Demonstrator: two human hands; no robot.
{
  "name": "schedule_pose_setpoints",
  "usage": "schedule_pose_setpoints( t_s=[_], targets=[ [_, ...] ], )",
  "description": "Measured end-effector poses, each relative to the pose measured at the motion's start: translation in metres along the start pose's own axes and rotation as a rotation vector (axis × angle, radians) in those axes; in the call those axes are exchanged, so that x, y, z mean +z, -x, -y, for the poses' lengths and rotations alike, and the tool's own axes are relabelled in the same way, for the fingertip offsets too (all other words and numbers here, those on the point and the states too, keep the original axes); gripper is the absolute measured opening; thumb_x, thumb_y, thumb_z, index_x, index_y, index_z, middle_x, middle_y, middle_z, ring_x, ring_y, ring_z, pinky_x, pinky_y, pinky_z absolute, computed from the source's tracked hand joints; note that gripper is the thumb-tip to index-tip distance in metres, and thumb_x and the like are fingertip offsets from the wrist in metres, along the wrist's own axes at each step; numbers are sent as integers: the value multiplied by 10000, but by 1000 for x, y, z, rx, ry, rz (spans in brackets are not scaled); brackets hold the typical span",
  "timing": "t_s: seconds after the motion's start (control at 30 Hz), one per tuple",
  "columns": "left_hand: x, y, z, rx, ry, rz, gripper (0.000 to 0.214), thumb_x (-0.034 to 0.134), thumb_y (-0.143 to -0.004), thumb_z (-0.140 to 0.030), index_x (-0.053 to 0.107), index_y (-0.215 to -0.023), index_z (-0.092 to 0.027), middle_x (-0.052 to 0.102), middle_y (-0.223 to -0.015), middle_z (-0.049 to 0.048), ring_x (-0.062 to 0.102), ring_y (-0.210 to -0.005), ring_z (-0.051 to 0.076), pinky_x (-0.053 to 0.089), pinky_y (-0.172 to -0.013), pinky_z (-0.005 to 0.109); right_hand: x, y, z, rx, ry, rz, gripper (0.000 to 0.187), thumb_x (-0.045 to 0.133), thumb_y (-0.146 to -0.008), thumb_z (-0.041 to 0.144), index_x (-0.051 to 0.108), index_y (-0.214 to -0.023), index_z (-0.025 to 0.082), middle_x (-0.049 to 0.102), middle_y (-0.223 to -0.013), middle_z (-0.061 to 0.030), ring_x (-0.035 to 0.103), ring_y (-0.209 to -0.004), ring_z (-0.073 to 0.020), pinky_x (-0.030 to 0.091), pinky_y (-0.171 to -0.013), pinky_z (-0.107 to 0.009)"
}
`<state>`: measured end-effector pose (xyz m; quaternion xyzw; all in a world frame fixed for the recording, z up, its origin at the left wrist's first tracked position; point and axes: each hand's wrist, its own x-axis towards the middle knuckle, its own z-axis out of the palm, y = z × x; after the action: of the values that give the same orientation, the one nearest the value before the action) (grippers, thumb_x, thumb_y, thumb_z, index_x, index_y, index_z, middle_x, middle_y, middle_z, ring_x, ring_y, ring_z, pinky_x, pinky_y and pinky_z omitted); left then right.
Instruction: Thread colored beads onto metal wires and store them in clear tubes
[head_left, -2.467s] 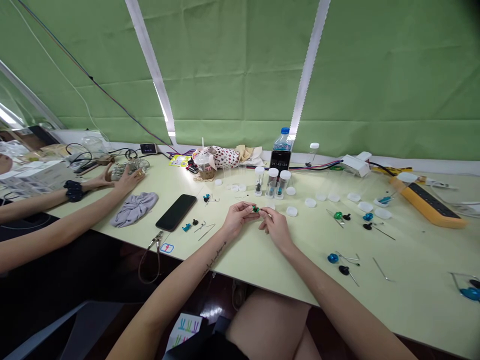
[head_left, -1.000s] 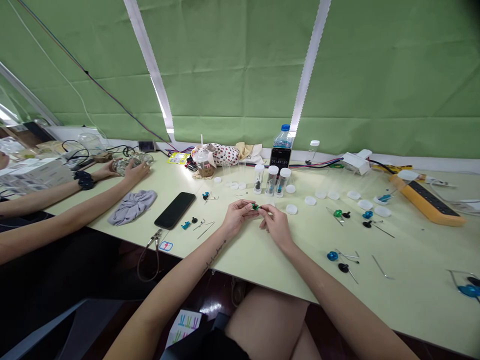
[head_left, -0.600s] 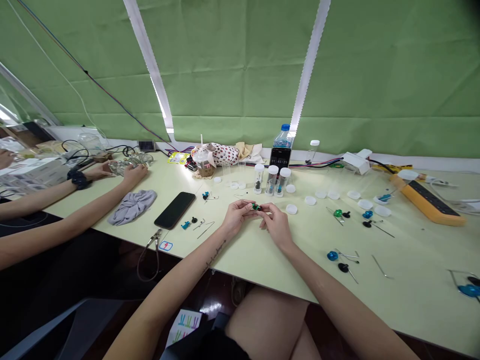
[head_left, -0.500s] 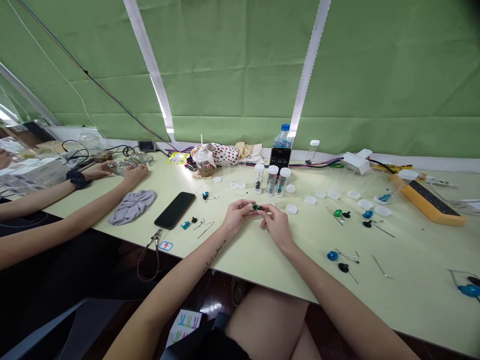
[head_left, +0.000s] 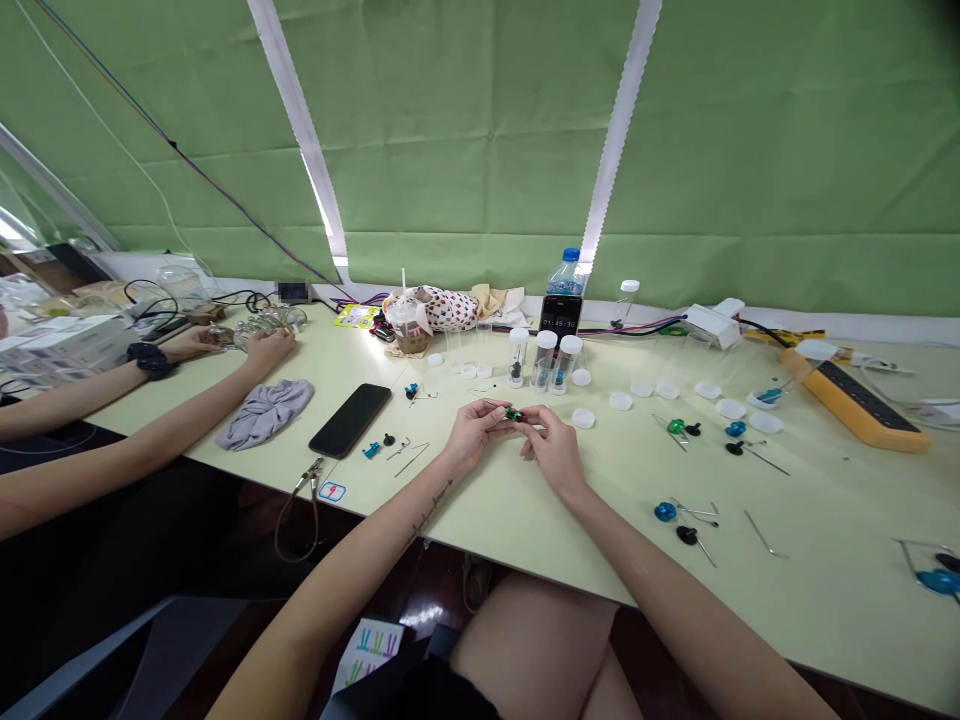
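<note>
My left hand (head_left: 474, 432) and my right hand (head_left: 553, 452) meet over the middle of the table. Between their fingertips is a small shiny green part (head_left: 513, 413) with dark bits on it, pinched from both sides; its exact kind is too small to make out. Left of my hands lie a small blue part (head_left: 371, 450), a black disc-shaped piece (head_left: 388, 439) and thin bent metal wires (head_left: 411, 460). To the right are a green rounded part (head_left: 676, 426), blue rounded parts (head_left: 665, 511) and black discs (head_left: 687, 535) with wires.
Capped clear tubes (head_left: 545, 362) stand behind my hands, beside a phone showing a timer (head_left: 561, 316). White caps (head_left: 583, 419) lie around. A dark phone (head_left: 349, 420) and grey cloth (head_left: 266, 413) are left. A co-worker's hands (head_left: 268, 348) hold glassy items. An orange power strip (head_left: 862, 405) is right.
The green part has turned very slightly between my fingertips. My hands stay in nearly the same place, and the co-worker's hands shift slightly.
</note>
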<state>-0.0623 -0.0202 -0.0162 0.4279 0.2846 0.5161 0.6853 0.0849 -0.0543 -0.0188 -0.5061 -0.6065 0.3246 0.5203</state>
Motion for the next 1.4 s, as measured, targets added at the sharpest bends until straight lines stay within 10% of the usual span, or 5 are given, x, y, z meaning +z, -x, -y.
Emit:
schedule_pose_setpoints(
  t_s=[0.27,0.5,1.0,1.2,1.4],
  targets=[
    [1,0,0,-10,-8,-14,301,728,-687,-285,646,-903,-93,688,-880,110,679,-780,210,488,-884,444,0,-1,0,16,87,31,390,443,-855,477,658,-988,180,560,-461,23,566,-422,-145,440,-472,-243],
    [-1,-2,2,3,-17,-26,306,734,-675,-293,647,-896,-100,691,-870,104,677,-781,215,505,-842,423,2,-1,-3,36,-28,-5,400,568,-770,476,527,-1063,206,671,-927,-55,586,-460,-110,497,-457,-257],
    [-1,-2,2,1,-25,-8,287,719,-696,-279,645,-903,-95,688,-884,107,677,-783,214,490,-876,448,0,0,-3,20,109,24,287,440,-867,437,593,-909,198,565,-491,30,584,-455,-144,423,-491,-237],
    [-1,-3,3,12,-21,-30,304,733,-678,-286,646,-892,-88,690,-872,111,674,-776,207,504,-840,417,2,0,-4,22,19,7,322,538,-794,438,534,-1021,211,670,-915,-41,584,-469,-109,475,-485,-254],
    [-2,-2,4,18,-15,-3,287,722,-692,-275,644,-895,-88,689,-871,111,674,-785,220,503,-841,441,1,-1,-4,16,27,16,232,520,-810,412,560,-921,212,672,-831,-23,587,-464,-112,470,-489,-247]
  ],
)
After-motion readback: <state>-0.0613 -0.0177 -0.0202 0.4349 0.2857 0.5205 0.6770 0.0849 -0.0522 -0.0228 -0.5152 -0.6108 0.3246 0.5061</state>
